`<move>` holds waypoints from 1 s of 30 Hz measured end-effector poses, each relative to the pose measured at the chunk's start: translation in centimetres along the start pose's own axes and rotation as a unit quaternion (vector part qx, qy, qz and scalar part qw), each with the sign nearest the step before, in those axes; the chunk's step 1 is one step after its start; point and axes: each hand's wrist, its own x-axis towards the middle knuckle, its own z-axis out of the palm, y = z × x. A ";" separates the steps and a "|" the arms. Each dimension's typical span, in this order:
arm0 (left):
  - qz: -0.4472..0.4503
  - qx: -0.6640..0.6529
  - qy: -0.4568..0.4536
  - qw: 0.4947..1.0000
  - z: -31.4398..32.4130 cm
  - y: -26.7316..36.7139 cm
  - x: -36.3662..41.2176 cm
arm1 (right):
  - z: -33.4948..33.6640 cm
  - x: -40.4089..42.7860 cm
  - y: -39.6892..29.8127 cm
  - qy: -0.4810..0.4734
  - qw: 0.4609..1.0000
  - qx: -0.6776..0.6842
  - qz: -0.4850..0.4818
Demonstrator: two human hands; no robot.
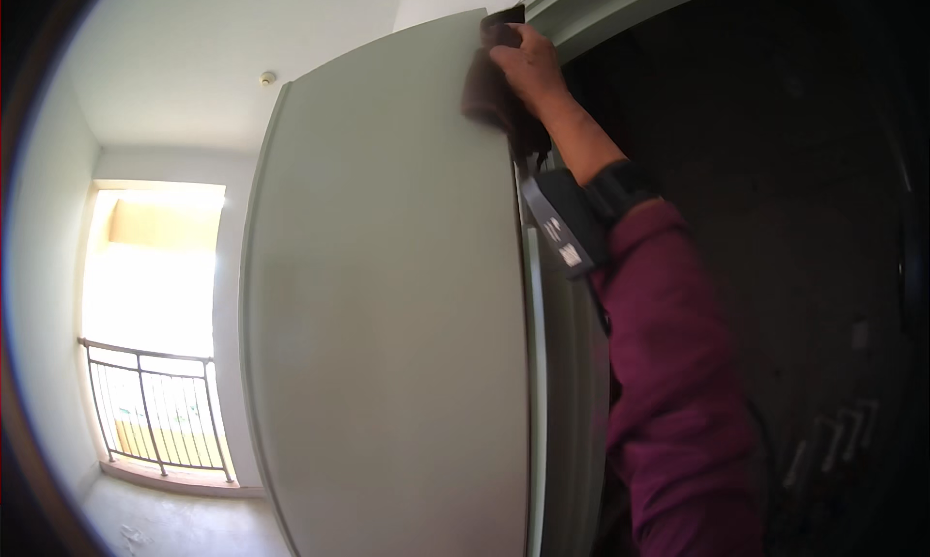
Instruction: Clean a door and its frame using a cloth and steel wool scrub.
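My right hand [534,66] is raised to the top hinge-side corner of a grey-green door [392,281]. Its fingers are closed on a dark brown cloth [488,88], which hangs down over the door's edge and is slightly blurred. A black strap with a dark grey device [563,226] sits around the wrist, above a maroon sleeve. The device bears writing. My left hand is out of view.
The grey-green door frame [610,12] curves overhead at the right, beside a dark doorway. Past the door at the left, a metal railing [145,412] crosses a bright opening. A small round fitting [267,79] is on the ceiling.
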 end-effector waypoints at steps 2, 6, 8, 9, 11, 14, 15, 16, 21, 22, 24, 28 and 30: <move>0.036 0.030 0.033 0.998 -4.1 8.2 -0.2 | -1.4 -2.1 -2.1 -0.042 0.997 -0.049 -0.043; -0.048 -0.157 -0.029 0.986 -6.8 15.9 -0.2 | -3.2 -9.1 -3.6 -0.064 0.998 -0.005 -0.018; 0.013 -0.083 -0.013 0.996 -7.0 17.5 -0.4 | -4.7 -10.9 -4.4 -0.078 0.997 -0.012 -0.023; 0.072 -0.008 0.009 0.997 -7.3 17.9 -0.1 | -5.1 -11.6 -4.7 -0.092 0.995 -0.015 -0.026; 0.067 0.014 0.018 0.998 -6.8 16.0 0.4 | -5.4 -13.0 -5.5 -0.097 0.995 -0.012 -0.034; -0.009 -0.078 -0.003 0.997 -7.2 18.1 -0.8 | -6.4 -16.7 -8.0 -0.109 0.994 -0.007 -0.017; -0.071 -0.183 -0.029 0.980 -7.5 19.0 -1.1 | -6.7 -18.2 -8.8 -0.106 0.994 -0.005 0.005; -0.066 -0.184 -0.031 0.980 -7.0 18.3 -0.6 | -7.3 -19.7 -8.9 -0.119 0.993 -0.006 0.010; 0.098 0.017 0.067 0.993 -6.4 17.4 0.0 | -10.6 -27.5 -10.6 -0.197 0.979 -0.039 0.021; 0.098 0.021 0.064 0.993 -6.2 16.8 0.3 | -11.1 -28.6 -11.0 -0.227 0.973 -0.023 0.024; 0.245 -0.013 0.146 0.959 -5.4 14.9 0.9 | -11.9 -30.4 -11.8 -0.234 0.972 -0.006 0.028; 0.241 0.086 0.160 0.953 -5.2 12.8 1.1 | -13.0 -35.0 -13.0 -0.278 0.958 0.047 0.046; 0.214 0.079 0.144 0.963 -5.1 11.8 1.2 | -13.7 -36.4 -14.7 -0.307 0.948 0.030 0.070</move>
